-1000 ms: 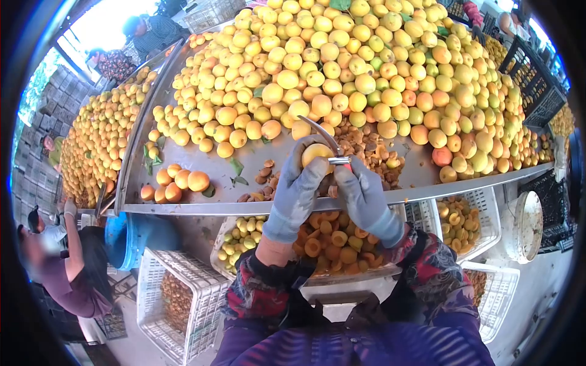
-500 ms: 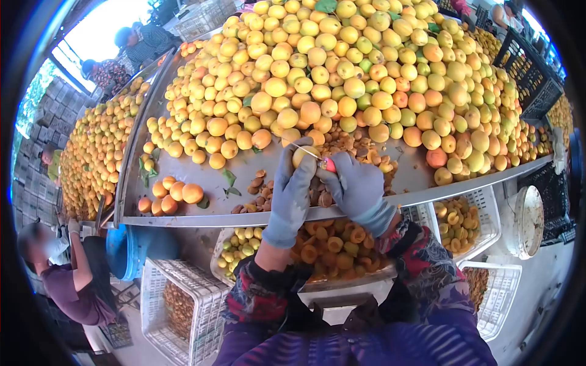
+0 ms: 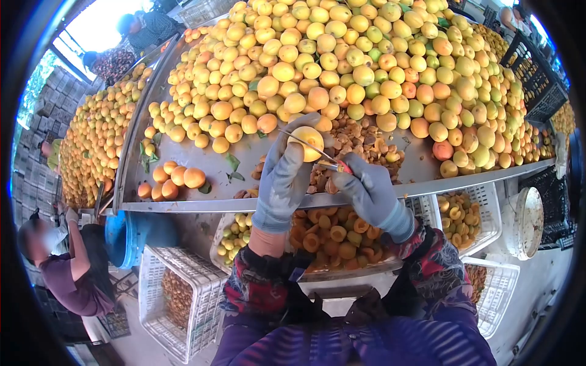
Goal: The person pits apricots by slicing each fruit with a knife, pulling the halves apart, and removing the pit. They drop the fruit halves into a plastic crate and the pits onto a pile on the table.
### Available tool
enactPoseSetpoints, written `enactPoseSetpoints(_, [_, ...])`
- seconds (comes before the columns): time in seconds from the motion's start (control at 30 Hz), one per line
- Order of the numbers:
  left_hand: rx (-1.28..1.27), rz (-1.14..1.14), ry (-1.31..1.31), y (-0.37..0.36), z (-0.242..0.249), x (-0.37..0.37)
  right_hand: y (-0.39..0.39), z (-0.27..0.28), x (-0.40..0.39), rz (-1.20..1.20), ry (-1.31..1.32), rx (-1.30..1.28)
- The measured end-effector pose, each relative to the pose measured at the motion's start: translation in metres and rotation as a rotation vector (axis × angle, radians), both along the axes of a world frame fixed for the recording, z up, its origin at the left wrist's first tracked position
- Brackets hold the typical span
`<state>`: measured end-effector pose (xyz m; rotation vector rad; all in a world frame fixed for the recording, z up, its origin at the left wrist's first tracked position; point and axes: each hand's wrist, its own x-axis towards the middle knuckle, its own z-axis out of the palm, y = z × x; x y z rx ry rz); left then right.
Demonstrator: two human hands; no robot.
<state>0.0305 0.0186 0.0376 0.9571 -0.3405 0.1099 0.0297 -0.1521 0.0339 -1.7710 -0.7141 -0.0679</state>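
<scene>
Apricot (image 3: 305,153) clasped in left hand (image 3: 279,183) above table (image 3: 183,207), right hand (image 3: 373,190) closed on knife (image 3: 345,167), blade across fruit; opened halves (image 3: 342,236) below, large heap of whole apricots (image 3: 342,67) uncut.

Bright daylight upper left, dark curved fisheye edges.

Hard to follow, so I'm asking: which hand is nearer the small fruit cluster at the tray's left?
The left hand: it is to the right of the fruit cluster. The right hand, holding the knife, is farther on that same side.
</scene>
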Motion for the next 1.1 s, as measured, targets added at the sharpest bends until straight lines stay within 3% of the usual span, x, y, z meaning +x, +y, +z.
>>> enactPoseSetpoints(0.63, [0.118, -0.007, 0.017, 0.002, -0.002, -0.007, 0.01, -0.021, -0.004, -0.103, -0.007, -0.147])
enactPoseSetpoints(0.73, [0.131, 0.032, 0.052, -0.005, 0.0, -0.006, 0.009, -0.027, -0.001, -0.1, 0.035, -0.046])
enactPoseSetpoints(0.87, [-0.092, 0.085, 0.089, -0.022, -0.005, -0.006, 0.014, -0.036, 0.001, -0.128, 0.158, 0.022])
enactPoseSetpoints(0.97, [-0.326, -0.137, 0.224, -0.019, -0.02, -0.005, 0.016, -0.027, -0.001, -0.205, 0.113, -0.03])
enactPoseSetpoints(1.1, [-0.164, 0.028, 0.152, -0.01, -0.007, -0.006, 0.013, -0.022, -0.002, -0.181, 0.104, -0.058])
